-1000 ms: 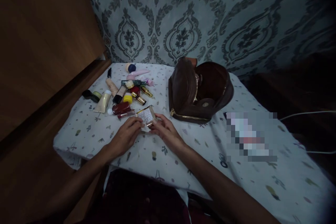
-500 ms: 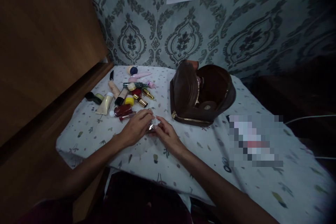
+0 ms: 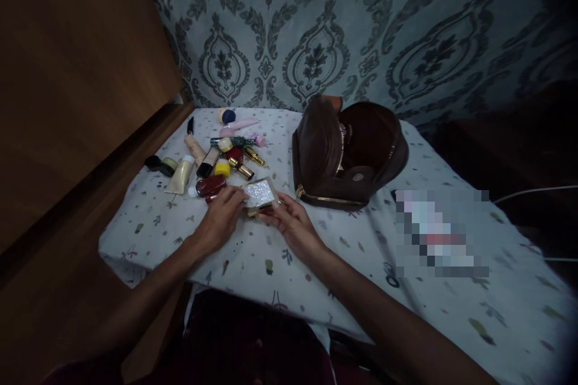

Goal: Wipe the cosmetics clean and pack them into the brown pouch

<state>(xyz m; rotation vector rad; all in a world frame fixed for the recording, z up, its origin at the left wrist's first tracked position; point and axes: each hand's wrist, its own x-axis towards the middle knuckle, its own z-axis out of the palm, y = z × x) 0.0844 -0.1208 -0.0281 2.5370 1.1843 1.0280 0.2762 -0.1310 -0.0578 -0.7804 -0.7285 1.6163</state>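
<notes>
A square compact (image 3: 261, 193) with a glittery silver top and gold-coloured edges is held just above the cloth. My right hand (image 3: 298, 225) is closed on its right side, thumb on the near corner. At the left edge, my left hand (image 3: 222, 216) grips it with bent fingers. Just beyond my left hand lie a dark red bottle (image 3: 211, 185) with a white cap and a slim red tube, partly hidden by the fingers. A cream-coloured tube (image 3: 179, 175), a yellow-lidded jar (image 3: 222, 168) and a gold lipstick (image 3: 241, 168) are grouped behind them.
A brown zip bag (image 3: 318, 150) stands unzipped and gaping at the back right of the patterned cloth. A blurred-out item (image 3: 438, 234) lies to the right. A wooden cabinet (image 3: 85, 60) borders the left side, and a papered wall (image 3: 311, 54) rises behind.
The compact, mostly covered by my fingers before, now shows its glittery top. My left hand has shifted left, and the two hands are farther apart. The view has tilted slightly down.
</notes>
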